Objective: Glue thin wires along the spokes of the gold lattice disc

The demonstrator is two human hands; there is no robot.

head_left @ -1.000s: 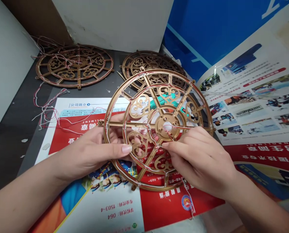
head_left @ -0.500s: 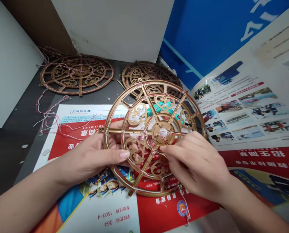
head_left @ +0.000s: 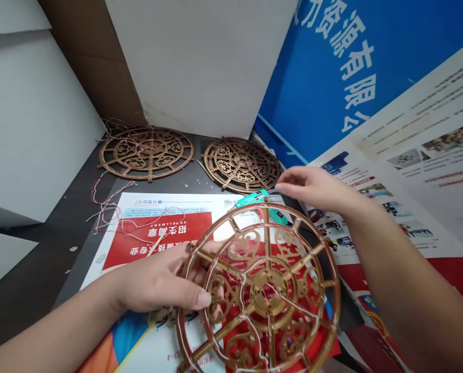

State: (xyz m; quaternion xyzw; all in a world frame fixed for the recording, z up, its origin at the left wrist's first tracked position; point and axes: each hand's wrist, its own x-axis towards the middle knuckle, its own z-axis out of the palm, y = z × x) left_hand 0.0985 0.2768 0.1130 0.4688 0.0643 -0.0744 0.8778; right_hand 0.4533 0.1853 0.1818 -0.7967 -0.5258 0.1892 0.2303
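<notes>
My left hand grips the left rim of a round bronze-coloured lattice frame, thumb on the near face and fingers behind. Scrolled ornaments fill the frame, and red and white wires run along its ribs and into the hub. The frame is tilted toward me, its lower edge cut off by the picture. Beyond its top edge a teal glue gun lies on the printed papers. My right hand is at the gun's rear end, its fingertips pinched at a clear glue stick that sticks out there.
Two more places hold bronze frames at the back: a wired frame on the left and stacked frames on the right. Loose red and white wires trail at left. White panels and a blue printed board stand behind.
My right hand has left the frame's hub and moved up and right to the glue gun. My left hand has lowered the frame toward me, and the view has tipped upward.
</notes>
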